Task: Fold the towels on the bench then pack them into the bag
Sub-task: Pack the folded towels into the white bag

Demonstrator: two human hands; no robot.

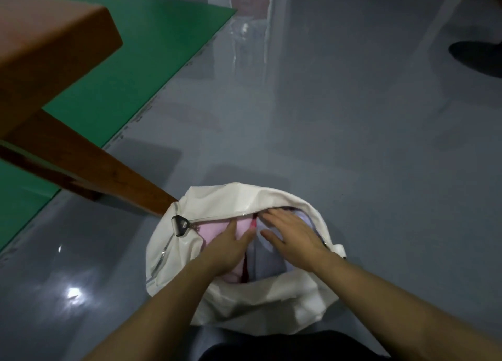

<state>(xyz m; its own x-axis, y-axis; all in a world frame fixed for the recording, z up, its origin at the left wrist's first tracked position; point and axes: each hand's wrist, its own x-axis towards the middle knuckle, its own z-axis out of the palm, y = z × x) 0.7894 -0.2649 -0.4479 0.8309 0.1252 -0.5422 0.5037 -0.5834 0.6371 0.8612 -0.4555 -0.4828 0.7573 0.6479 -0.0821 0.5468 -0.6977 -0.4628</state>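
White glossy bag [217, 200] sits on the grey floor [353, 143] directly under both hands, its zipped mouth spread wide. Inside it, the left hand [231, 248] lies flat with straight fingers on a pink towel [214, 229], and just beside it the right hand [292, 231] presses, fingers spread and straight, on a pale lavender towel [267, 265]; neither hand grips anything. A dark red strip shows between the two towels, and I cannot tell what it is. Beyond the left hand and further to its side, a wooden bench [54, 48] leg comes down to touch the bag's edge; the part of the bench top in view carries no towel, so packing looks nearly done. Towels like these should be soft, light and springy, likely to puff back up, so flat palms suit them better than a pinch. The bag's skin looks thin, floppy and slick; the zipper pull [180, 225], just beyond the left fingers, seems the surest place to take hold for closing.
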